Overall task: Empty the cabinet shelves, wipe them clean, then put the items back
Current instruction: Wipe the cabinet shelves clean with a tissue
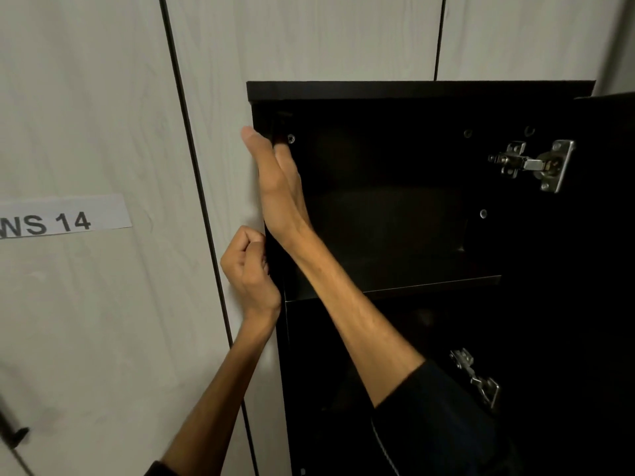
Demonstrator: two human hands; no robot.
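A: Okay, right hand (275,187) first. It's reaching up inside the tall black wooden cabinet (378,89), fingers straight and together, laid flat on the inner face of the left side panel near the top corner, thumb on the panel's front edge. Nothing visible in it; can't tell if a cloth sits under the palm.

B: Left hand (249,269)?

A: Lower, outside the cabinet, fingers curled into a loose fist against the outer front edge of that same left panel, just below the right wrist. Whether it pinches anything, can't tell.

B: Shelves?

A: Upper black shelf board (395,281) looks bare, very dark in there. Lower compartment too dark to read.

B: Door?

A: Black cabinet door (604,235) swung open on the right, with a silver metal hinge (532,164) up top and a second silver hinge (476,377) lower down.

B: Surroundings?

A: Pale wood-grain wall panels (103,115) behind, with a white paper label reading "WS 14" (63,218) at the left.
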